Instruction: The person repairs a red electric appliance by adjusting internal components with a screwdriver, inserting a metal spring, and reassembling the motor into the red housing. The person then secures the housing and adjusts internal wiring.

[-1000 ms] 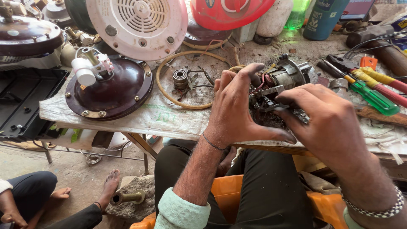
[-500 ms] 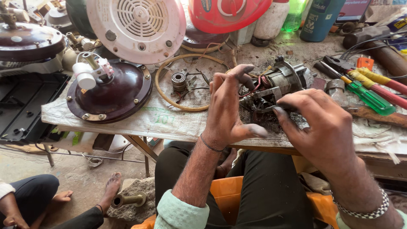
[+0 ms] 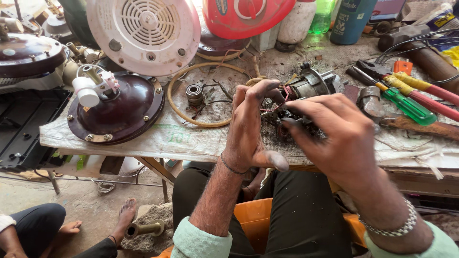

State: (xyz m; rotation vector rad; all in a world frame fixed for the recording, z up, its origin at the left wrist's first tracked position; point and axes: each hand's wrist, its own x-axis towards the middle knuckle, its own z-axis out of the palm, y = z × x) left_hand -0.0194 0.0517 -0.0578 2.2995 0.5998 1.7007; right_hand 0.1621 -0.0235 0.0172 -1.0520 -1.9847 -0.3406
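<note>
Left hand (image 3: 248, 129) and right hand (image 3: 334, 134) on small motor (image 3: 311, 88) (wires showing) — cluttered workbench (image 3: 191, 143); green screwdriver (image 3: 406, 105) nearby

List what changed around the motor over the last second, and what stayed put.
The left hand opened: its fingers were curled onto the small motor a second ago and now stand raised, with the thumb out. The right hand has kept its fingertips on the motor's wiring side, shifting only slightly. The motor, the dark domed cover, the bearing and the green-handled screwdriver stayed where they were.
</note>
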